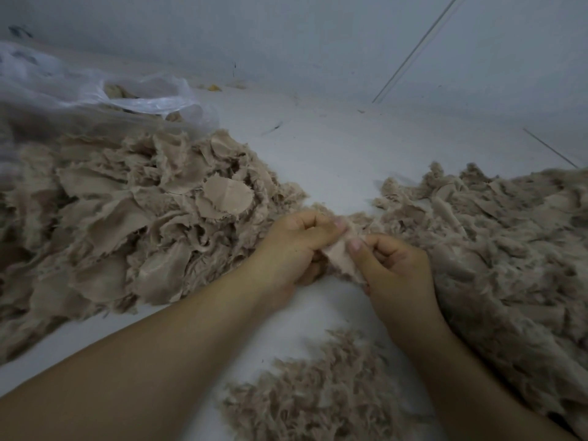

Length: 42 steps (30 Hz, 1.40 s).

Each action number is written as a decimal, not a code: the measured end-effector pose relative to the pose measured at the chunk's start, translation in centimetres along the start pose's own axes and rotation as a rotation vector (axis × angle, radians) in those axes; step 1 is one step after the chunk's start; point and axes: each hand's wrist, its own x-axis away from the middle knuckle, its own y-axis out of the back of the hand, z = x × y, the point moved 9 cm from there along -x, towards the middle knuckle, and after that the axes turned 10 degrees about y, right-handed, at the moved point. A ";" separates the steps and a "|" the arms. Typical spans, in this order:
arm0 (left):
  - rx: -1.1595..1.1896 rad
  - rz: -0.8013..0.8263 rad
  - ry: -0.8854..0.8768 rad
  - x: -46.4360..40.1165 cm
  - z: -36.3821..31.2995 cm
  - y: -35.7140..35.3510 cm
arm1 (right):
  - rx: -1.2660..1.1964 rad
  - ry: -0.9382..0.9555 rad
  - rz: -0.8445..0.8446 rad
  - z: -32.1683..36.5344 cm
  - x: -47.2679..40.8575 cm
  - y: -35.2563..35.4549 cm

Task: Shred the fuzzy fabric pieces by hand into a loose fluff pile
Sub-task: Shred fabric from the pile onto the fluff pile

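- Your fingers are curled on both sides: the left hand and the right hand each pinch the same small beige fabric piece between thumb and forefinger, knuckles facing each other.
- That piece sits between your two hands, low over the pale floor, its smooth backing turned up toward you.
- Just below your wrists lies a loose fluff pile of fuzzy shreds.
- To your left rises a big heap of fabric pieces, many showing their smooth backs, one round patch lying on top.
- To your right spreads another fuzzy mass, touching your right hand.
- Behind the left heap sits a clear plastic bag with more beige material inside.
- Beyond that, a pale wall meets the floor, with small debris along the joint.
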 end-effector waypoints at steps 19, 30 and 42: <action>-0.452 0.202 0.204 1.1 1.7 -2.0 | -0.185 -0.045 -0.062 0.1 0.3 0.5; -0.481 0.517 0.388 2.3 2.3 -2.0 | -0.051 0.025 -0.127 0.7 0.0 1.1; 0.290 -0.105 -0.133 0.1 -3.2 3.0 | -0.085 -0.054 -0.174 -0.4 -0.1 1.4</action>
